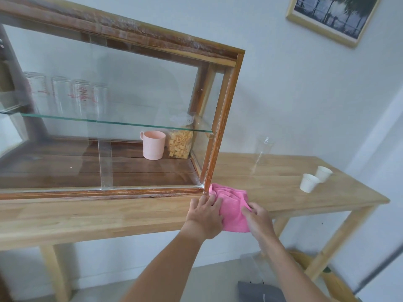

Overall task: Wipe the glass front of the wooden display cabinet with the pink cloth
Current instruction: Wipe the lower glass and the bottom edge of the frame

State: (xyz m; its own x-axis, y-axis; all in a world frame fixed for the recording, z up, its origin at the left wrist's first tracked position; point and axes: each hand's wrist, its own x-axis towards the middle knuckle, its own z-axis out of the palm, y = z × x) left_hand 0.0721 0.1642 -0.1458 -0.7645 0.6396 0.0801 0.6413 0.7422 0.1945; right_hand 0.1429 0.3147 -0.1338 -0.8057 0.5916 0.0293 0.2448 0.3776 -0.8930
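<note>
— Where the wood grain runs pale and jointed, is that the tabletop (109, 216)?

— Yes, light planks on matching legs, set against a plain white wall (294, 94). A framed picture (331, 16) hangs on that wall, upper right. Grey floor (207, 277) shows below, and something dark grey lies on it near the bottom edge; I cannot tell what it is.

— And the cabinet (220, 125)?

— It stands on the tabletop's left part, darker, worn wood around glass (98, 88) panels. A glass shelf (122, 123) crosses inside, with clear glasses (65, 94) printed in red on it. On the cabinet's wooden floor sit a pink mug (153, 144) and, just beside it, a jar (181, 142) of yellowish pieces.

— Where is the cloth (231, 205)?

— Lying bunched on the tabletop, touching the cabinet's lower right front corner, off the glass.

— The hands?

— Both are on the cloth. The left hand (205, 214) rests flat on its left edge, fingers loosely spread, fingertips near the corner post. The right hand (258, 221) has its fingers curled, gathering the cloth's right edge.

— Anything else on that surface?

— Right of the cabinet, a clear plastic cup (262, 153) near the wall, and two small white paper cups (315, 178) touching each other towards the far right end.
</note>
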